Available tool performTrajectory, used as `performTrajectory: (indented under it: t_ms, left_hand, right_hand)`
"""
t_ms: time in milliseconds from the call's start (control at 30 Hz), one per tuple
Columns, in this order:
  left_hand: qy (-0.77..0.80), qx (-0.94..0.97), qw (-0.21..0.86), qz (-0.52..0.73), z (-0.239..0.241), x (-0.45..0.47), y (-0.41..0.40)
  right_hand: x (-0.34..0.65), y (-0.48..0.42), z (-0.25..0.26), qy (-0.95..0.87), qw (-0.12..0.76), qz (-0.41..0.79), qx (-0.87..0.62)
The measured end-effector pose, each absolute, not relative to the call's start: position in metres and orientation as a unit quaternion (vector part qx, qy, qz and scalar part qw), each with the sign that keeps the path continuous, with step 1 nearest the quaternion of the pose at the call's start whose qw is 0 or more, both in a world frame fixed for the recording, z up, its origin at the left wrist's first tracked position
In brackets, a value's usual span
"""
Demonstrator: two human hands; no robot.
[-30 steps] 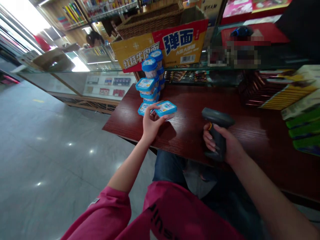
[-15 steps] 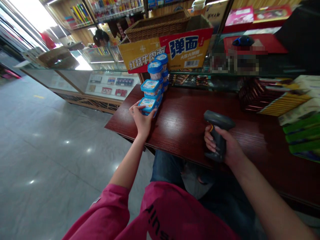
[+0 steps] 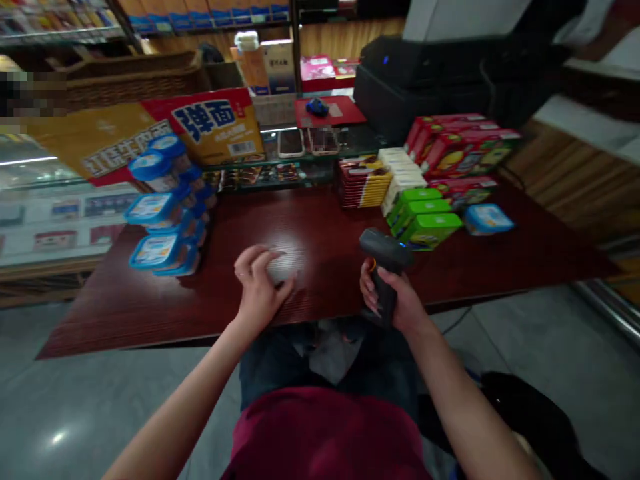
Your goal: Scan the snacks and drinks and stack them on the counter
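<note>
Fingers apart and curved, my left hand [image 3: 260, 283] hovers over the dark red-brown table [image 3: 315, 213] with nothing in it. To its left stand stacked tubs with blue lids [image 3: 157, 250], the front ones rectangular and the back ones round. My right hand [image 3: 395, 297] is wrapped round the handle of a dark grey barcode scanner [image 3: 385, 250], a small blue light glowing on its head. Just beyond the scanner are several green boxes [image 3: 425, 223]. A single blue-lidded tub [image 3: 487, 219] sits to the right of these boxes.
Brown-and-yellow packs [image 3: 364, 183], pale boxes [image 3: 403, 173] and red boxes [image 3: 460, 147] line the table's back right. A printed cardboard box [image 3: 210, 127] with a wicker basket [image 3: 130, 77] stands at the back left. Two phones [image 3: 291, 143] lie on the glass counter behind.
My left hand has let go of the front blue-lidded tub and moved right, over the table. The view has swung right, showing the red boxes and single tub. The scanner stays in my right hand.
</note>
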State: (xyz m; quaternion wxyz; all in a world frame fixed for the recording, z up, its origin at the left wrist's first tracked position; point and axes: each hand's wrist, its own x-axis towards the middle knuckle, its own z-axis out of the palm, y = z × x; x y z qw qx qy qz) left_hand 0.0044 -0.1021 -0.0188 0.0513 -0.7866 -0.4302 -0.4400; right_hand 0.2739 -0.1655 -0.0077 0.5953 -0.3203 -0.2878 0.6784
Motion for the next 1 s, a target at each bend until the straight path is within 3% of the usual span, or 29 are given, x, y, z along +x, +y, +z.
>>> performTrajectory:
  t_ms: [133,333,467,667,1000]
  left_hand:
    - [-0.213,-0.927,-0.073,-0.300,-0.021,0.107,-0.104]
    - [-0.073,-0.919,-0.229,-0.312,0.002,0.270,-0.093]
    - [-0.088,-0.875,-0.348,-0.323,0.010,0.383,-0.085]
    - [-0.249,-0.860,-0.305,-0.326,-0.012,0.471,-0.057]
    - [-0.230,-0.932,-0.166,-0.226,-0.029,0.454,-0.058]
  right_hand:
    - [0.329,-0.201,-0.011,-0.252,0.676,0.604,-0.338]
    - [0.406,-0.233,-0.011,-0.178,0.776,0.465,-0.388]
    - [0.446,-0.243,-0.014,-0.130,0.799,0.435,-0.394]
    - [0.478,-0.247,-0.027,-0.113,0.808,0.440,-0.377]
    - [0.492,-0.239,-0.032,-0.076,0.820,0.430,-0.370]
